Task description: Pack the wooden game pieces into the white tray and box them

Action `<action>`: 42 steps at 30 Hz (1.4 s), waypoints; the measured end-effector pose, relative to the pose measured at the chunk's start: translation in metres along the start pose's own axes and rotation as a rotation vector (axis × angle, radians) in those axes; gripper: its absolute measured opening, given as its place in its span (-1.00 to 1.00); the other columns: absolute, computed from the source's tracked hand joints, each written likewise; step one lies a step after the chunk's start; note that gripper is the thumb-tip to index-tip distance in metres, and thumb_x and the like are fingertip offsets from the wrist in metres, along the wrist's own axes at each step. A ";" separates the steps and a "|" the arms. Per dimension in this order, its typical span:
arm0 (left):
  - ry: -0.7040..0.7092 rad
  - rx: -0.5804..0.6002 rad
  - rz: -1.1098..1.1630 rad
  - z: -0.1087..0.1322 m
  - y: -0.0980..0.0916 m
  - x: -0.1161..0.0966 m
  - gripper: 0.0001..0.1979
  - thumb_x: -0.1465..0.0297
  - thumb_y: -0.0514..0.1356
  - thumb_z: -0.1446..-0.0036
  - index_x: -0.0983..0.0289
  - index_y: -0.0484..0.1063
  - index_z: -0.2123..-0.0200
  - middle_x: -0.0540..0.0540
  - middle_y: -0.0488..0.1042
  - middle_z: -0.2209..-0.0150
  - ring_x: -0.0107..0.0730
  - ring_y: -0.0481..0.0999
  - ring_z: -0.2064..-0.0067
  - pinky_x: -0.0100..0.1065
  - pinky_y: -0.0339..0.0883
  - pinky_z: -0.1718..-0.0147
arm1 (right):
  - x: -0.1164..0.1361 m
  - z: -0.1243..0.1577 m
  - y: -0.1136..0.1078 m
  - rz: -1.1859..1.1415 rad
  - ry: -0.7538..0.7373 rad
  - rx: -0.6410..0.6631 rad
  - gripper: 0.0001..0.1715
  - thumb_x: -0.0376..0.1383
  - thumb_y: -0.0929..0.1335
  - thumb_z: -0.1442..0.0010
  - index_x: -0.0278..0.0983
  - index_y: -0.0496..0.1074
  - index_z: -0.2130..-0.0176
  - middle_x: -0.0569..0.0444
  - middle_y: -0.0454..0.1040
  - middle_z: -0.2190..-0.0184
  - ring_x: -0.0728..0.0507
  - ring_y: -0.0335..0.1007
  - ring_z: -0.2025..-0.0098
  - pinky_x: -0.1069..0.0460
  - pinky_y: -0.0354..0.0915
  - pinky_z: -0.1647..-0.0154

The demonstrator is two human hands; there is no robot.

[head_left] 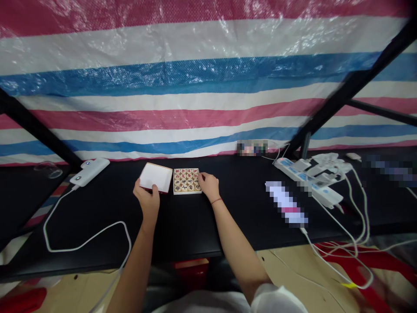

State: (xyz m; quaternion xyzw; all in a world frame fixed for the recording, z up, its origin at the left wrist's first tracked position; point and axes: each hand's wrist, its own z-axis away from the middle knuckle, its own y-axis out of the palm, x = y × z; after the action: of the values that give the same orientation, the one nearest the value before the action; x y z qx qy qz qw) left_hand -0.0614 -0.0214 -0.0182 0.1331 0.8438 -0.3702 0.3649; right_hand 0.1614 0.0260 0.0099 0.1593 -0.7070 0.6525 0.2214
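Observation:
A shallow white box of Chinese chess pieces (188, 181) lies on the black table in front of me. Its round pieces sit in rows, the far ones with red characters and the near ones with black. My left hand (147, 198) grips the box lid (156, 176), tilted with its white inside facing up, just left of the box. My right hand (209, 186) is at the right edge of the box, fingers bent against its side and the end pieces. Whether those fingers pinch a piece or the box wall is hidden.
A white power bank (89, 171) with a white cable lies at the left. To the right are a blurred-out phone (286, 203) on a cable and a power strip (325, 193) with several plugs. Striped plastic sheeting (182, 104) hangs behind the black table (192, 230).

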 end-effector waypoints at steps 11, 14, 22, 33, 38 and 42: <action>0.245 0.419 -0.267 -0.020 0.006 -0.030 -0.61 0.35 -0.05 -0.28 0.34 0.43 -0.03 0.30 0.39 -0.11 -0.09 0.42 -0.10 -0.15 0.27 -0.10 | 0.002 0.003 0.002 0.016 -0.002 -0.029 -0.65 -0.25 0.19 -0.32 -0.23 0.54 0.16 -0.03 0.59 0.26 -0.15 0.45 0.14 0.05 0.12 0.18; 0.233 0.567 -0.369 -0.024 0.014 -0.040 -0.61 0.32 -0.06 -0.30 0.32 0.47 0.00 0.27 0.47 0.01 -0.15 0.49 0.01 -0.24 0.33 -0.01 | 0.002 0.004 0.005 -0.012 -0.007 -0.036 -0.66 -0.25 0.21 -0.31 -0.22 0.55 0.16 0.01 0.60 0.28 -0.15 0.47 0.15 0.05 0.13 0.18; 0.174 0.635 -0.478 -0.021 -0.002 -0.035 -0.60 0.26 -0.11 -0.32 0.25 0.48 0.06 0.22 0.53 0.13 -0.19 0.54 0.14 -0.29 0.34 0.16 | 0.011 0.008 0.013 -0.063 -0.118 -0.002 -0.67 -0.24 0.23 -0.30 -0.19 0.57 0.20 0.07 0.61 0.30 -0.11 0.49 0.17 0.09 0.16 0.16; 0.045 0.681 -0.464 -0.059 0.016 -0.045 -0.58 0.21 -0.09 -0.29 0.24 0.44 0.00 0.24 0.58 0.11 -0.06 0.55 0.07 -0.22 0.34 0.15 | 0.014 0.009 0.014 -0.094 -0.108 -0.016 -0.70 -0.24 0.25 -0.29 -0.19 0.56 0.15 0.09 0.61 0.33 -0.10 0.49 0.19 0.08 0.16 0.16; 0.018 0.627 -0.429 -0.054 0.023 -0.044 -0.59 0.24 -0.09 -0.29 0.21 0.42 -0.05 0.21 0.58 0.11 -0.09 0.55 0.09 -0.23 0.34 0.15 | 0.012 0.006 0.017 -0.122 -0.101 -0.019 -0.70 -0.24 0.26 -0.27 -0.20 0.54 0.11 0.11 0.60 0.37 -0.08 0.50 0.21 0.09 0.16 0.17; 0.028 0.626 -0.425 -0.050 0.019 -0.037 -0.58 0.23 -0.10 -0.31 0.19 0.44 -0.04 0.21 0.58 0.10 -0.06 0.54 0.07 -0.21 0.34 0.13 | 0.013 0.005 0.016 -0.130 -0.094 -0.021 -0.73 -0.25 0.27 -0.26 -0.20 0.55 0.17 0.12 0.59 0.39 -0.08 0.50 0.22 0.09 0.15 0.18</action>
State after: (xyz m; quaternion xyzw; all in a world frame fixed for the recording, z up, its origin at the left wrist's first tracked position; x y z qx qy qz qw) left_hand -0.0517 0.0294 0.0215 0.0649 0.7037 -0.6757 0.2101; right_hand 0.1414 0.0235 0.0023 0.2329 -0.7116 0.6211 0.2315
